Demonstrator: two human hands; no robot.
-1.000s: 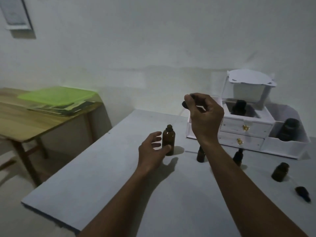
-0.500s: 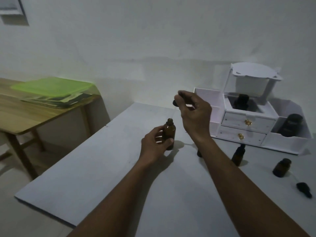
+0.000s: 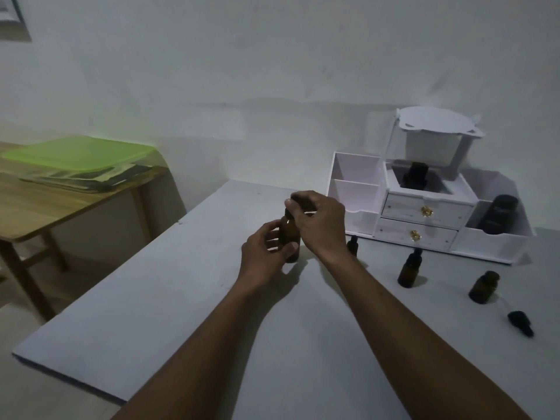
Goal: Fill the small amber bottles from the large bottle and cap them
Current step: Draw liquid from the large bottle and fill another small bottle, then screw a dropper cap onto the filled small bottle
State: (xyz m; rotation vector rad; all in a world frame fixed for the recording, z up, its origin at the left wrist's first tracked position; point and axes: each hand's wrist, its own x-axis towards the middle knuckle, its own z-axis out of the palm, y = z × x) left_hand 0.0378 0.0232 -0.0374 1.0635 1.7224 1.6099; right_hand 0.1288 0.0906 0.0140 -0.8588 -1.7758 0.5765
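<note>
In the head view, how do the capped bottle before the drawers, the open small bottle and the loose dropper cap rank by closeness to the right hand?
1. capped bottle, just right of the right hand.
2. open small bottle, farther right.
3. loose dropper cap, farthest right.

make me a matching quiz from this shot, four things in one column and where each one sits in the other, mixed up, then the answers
Things
1. tall amber bottle
2. loose dropper cap
3. big dark bottle
4. green sheet

Places
A. on the wooden side table
B. lying on the grey table, far right
C. upright in the left hand, the right hand pinching a cap at its top
D. in the right tray of the white organiser

Pairs: 1-C, 2-B, 3-D, 4-A
</note>
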